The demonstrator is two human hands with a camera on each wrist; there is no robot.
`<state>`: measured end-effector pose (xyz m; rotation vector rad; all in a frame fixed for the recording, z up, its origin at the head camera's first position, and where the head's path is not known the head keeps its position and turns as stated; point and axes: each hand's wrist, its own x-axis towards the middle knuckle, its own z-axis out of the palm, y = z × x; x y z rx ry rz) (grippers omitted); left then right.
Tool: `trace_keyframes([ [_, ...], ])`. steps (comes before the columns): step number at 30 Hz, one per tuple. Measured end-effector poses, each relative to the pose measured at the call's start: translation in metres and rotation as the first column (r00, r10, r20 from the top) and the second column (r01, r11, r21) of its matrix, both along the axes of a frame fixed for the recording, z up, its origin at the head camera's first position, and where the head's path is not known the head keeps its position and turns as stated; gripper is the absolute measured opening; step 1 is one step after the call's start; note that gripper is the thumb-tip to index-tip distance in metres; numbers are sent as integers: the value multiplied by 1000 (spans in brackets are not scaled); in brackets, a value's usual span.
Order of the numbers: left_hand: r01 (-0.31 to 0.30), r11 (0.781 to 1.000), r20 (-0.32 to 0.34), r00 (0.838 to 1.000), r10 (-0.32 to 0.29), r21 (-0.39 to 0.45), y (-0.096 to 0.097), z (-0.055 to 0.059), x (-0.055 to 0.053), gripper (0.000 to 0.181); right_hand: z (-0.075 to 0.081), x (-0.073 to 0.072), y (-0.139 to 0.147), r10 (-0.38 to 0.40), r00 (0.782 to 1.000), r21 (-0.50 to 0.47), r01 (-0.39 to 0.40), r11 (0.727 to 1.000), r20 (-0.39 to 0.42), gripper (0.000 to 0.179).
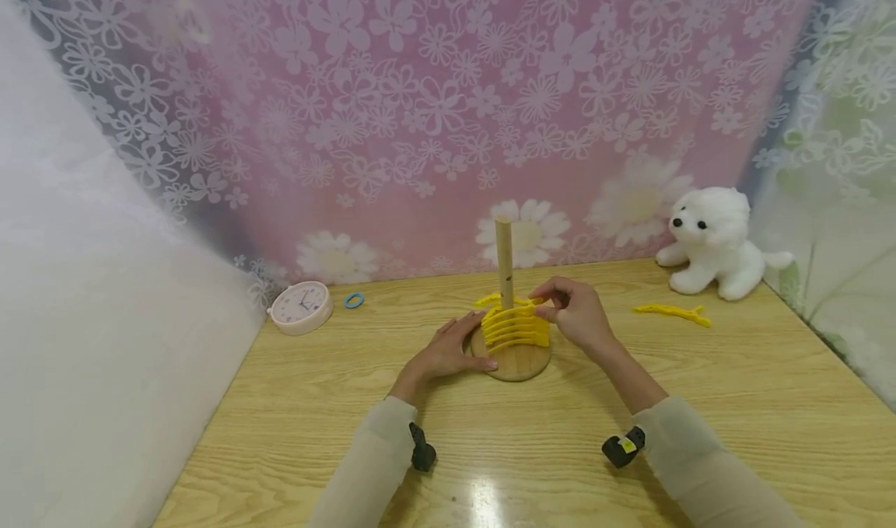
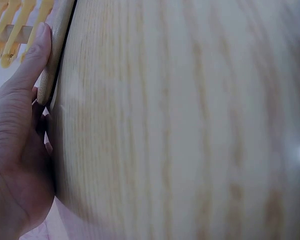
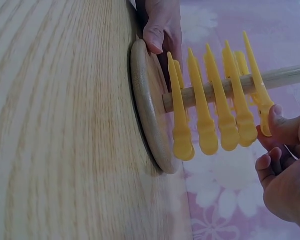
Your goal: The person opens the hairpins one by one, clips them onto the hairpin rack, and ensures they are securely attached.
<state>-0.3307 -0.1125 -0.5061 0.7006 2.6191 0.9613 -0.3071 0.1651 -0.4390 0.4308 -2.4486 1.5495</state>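
Note:
A wooden stand has an upright post [image 1: 505, 256] on a round base [image 1: 516, 366]. Several yellow hair clips [image 3: 205, 120] are stacked along the post's lower part, their jaws around it. My left hand [image 1: 448, 349] grips the base's left rim; its thumb [image 2: 33, 55] lies over the top face while the other fingers are partly hidden. With thumb and fingertips, my right hand [image 1: 577, 314] pinches the end of the uppermost yellow clip [image 3: 260, 95], which lies across the post above the others. Right of the stand, another yellow clip [image 1: 672, 312] lies on the table.
A pale pink clock [image 1: 301, 308] and a blue ring [image 1: 354, 300] lie at the table's back left. At the back right sits a white plush dog [image 1: 714, 240]. A flowered pink curtain [image 1: 434, 124] hangs behind the wooden table [image 1: 532, 466].

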Motion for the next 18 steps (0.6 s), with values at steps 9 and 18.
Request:
trace_keyframes([
  [9, 4, 1000, -2, 1000, -4, 14, -1, 3, 2, 103, 3, 0, -1, -4, 1000, 18, 3, 1000, 13, 16],
  [18, 9, 1000, -1, 1000, -9, 15, -1, 5, 3, 101, 1, -1, 0, -7, 1000, 28, 7, 1000, 0, 17],
])
